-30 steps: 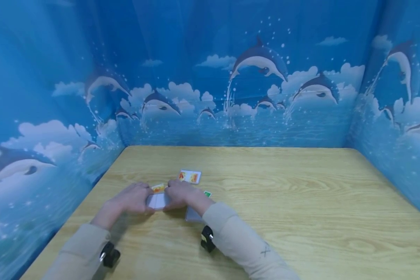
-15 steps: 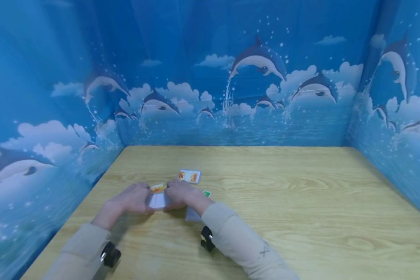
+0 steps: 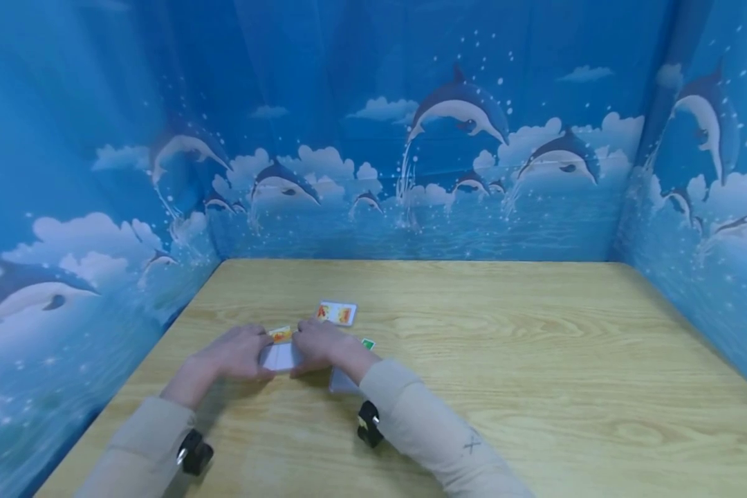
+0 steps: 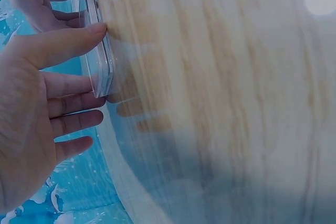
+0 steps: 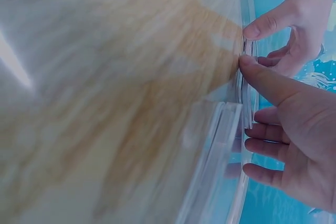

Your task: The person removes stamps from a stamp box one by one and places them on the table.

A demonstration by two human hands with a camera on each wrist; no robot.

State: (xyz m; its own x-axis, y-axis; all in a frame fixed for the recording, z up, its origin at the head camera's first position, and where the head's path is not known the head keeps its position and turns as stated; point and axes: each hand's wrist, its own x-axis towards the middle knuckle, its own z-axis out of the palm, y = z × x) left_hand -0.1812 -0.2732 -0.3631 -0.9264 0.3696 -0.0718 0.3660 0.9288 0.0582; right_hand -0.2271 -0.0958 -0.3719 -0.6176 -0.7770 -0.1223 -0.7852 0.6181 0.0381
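Observation:
Both hands hold a flat transparent plastic case point(image 3: 279, 358) with a pale face, low over or on the table. My left hand point(image 3: 236, 353) pinches its left end between thumb and fingers. In the left wrist view, the left thumb point(image 4: 97, 28) lies on the case's near edge point(image 4: 105, 66). My right hand point(image 3: 324, 344) pinches the other end, with the right thumb point(image 5: 249, 60) close to the left one in the right wrist view. An orange picture point(image 3: 281, 335) shows at the case's far side; I cannot tell whether it is inside.
A similar case point(image 3: 337, 313) with orange pictures lies just beyond the right hand. Another transparent case point(image 3: 344, 382) sits partly under the right forearm, with a small green picture point(image 3: 368, 344) showing past the wrist. Dolphin-print curtains point(image 3: 373, 228) border the wooden table point(image 3: 535, 360).

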